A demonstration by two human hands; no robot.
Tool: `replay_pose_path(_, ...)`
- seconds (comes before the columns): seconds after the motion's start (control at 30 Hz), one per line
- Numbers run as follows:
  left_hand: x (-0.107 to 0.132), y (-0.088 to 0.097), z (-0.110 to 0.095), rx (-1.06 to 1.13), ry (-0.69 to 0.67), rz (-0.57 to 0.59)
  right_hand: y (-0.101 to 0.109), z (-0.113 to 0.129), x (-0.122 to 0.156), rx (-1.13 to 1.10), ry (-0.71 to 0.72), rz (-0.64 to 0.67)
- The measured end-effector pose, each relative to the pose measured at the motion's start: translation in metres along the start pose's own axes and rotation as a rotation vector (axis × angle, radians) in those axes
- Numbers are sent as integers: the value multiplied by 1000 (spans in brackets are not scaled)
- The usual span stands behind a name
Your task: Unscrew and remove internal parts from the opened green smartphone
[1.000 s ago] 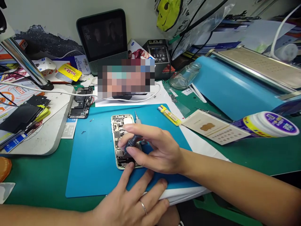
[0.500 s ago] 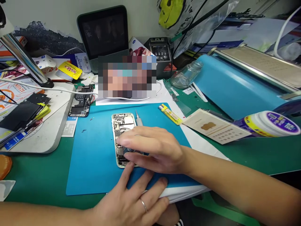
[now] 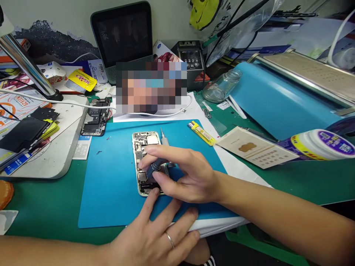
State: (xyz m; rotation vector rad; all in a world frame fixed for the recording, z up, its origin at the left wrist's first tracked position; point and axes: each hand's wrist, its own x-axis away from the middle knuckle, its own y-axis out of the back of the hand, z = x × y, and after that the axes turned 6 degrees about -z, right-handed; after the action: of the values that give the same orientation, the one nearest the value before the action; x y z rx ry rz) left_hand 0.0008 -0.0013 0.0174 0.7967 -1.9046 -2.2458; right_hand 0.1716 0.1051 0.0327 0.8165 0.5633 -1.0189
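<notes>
An opened smartphone [image 3: 142, 155] lies upright-oriented on a blue mat [image 3: 105, 192], its circuit board and inner parts exposed. My left hand [image 3: 158, 232] rests palm down at the near edge, fingers spread, with the index fingertip against the phone's bottom end. Above the phone, my right hand [image 3: 185, 173] has its thumb and fingers curled around a dark, cylindrical tool [image 3: 154, 167] that slants over the phone; its working end cannot be made out. A grey screwdriver [image 3: 164, 138] with a thin tip points away beside the phone, its rear part hidden by my right hand.
Left of the mat lies another opened phone [image 3: 95, 116], by a white lamp base [image 3: 63, 155]. Tiny dark parts [image 3: 99, 152] dot the mat. On the right are a yellow lighter [image 3: 202, 133], a card [image 3: 255, 147], a white bottle [image 3: 318, 145] and a glass jar [image 3: 220, 87].
My right hand has turned and its thumb and fingers have parted slightly, bringing the dark tool into view between them. My left hand has stayed at the phone's bottom end.
</notes>
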Motion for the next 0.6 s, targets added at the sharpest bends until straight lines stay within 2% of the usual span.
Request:
replay_pose_path(0.23,1,1,-1,11,0,7,-1,1,2,-45,-56,-19)
replay_pose_path(0.47,5,-7,-7,32,22,14,-1,2,3,-46,-74,-48)
replay_pose_path(0.6,4,-3,-5,28,24,24,-1,2,3,-81,-91,-10)
